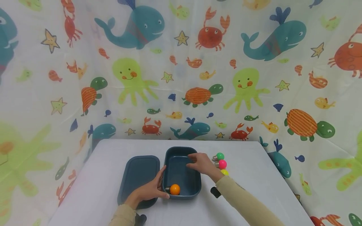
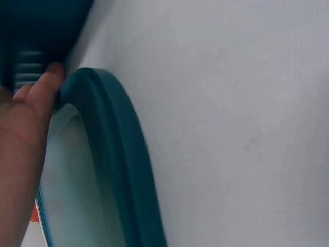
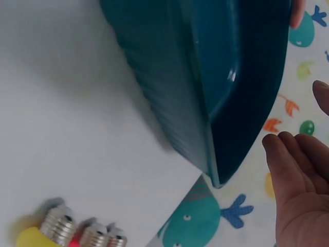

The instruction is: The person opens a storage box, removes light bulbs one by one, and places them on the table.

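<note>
A dark blue-green plastic box (image 1: pixel 182 171) stands on the white table, an orange light bulb (image 1: pixel 174 189) lying in its near left corner. Against the outside of that corner rests my left hand (image 1: pixel 149 189), thumb at the near wall and straight fingers along the left wall. The left wrist view shows these fingers (image 2: pixel 49 82) touching the ribbed wall. My right hand (image 1: pixel 202 163) hovers over the box's right side, with thumb and fingers apart and nothing between them. Right of the box lie a green bulb (image 1: pixel 220 156), a pink bulb (image 1: pixel 222 164) and a yellow bulb (image 1: pixel 224 172), partly hidden by the right forearm.
The matching lid (image 1: pixel 142 174) lies flat left of the box, partly beneath the left arm. A curtain (image 1: pixel 175 78) printed with sea animals hangs behind and beside the table (image 1: pixel 249 175). Dark straps show near both wrists.
</note>
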The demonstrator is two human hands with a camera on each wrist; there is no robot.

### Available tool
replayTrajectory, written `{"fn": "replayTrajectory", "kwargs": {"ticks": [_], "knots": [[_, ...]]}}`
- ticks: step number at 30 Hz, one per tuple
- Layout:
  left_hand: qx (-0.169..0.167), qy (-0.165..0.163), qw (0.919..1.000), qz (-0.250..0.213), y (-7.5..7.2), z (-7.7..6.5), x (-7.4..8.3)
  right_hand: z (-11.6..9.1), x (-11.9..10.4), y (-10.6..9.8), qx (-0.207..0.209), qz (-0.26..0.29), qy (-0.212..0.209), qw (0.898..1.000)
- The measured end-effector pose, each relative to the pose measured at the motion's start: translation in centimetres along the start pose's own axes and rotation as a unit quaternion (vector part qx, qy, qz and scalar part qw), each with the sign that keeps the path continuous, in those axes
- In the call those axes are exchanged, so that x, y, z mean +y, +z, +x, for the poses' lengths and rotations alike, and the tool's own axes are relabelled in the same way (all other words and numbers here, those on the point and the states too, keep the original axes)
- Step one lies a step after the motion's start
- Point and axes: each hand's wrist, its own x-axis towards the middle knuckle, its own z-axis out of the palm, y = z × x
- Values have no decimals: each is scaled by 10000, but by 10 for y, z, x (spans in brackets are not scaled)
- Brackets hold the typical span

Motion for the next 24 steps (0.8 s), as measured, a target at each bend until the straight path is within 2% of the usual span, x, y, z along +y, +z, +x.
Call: {"fn": "replayTrajectory", "kwargs": {"ticks": [12, 24], "knots": [[-12, 20, 10000, -14, 3, -4, 2, 1, -16, 12, -292, -210, -299, 9989], [-22, 68, 10000, 19, 4, -5, 2, 2, -19, 28, -623, -255, -266, 9974]]}}
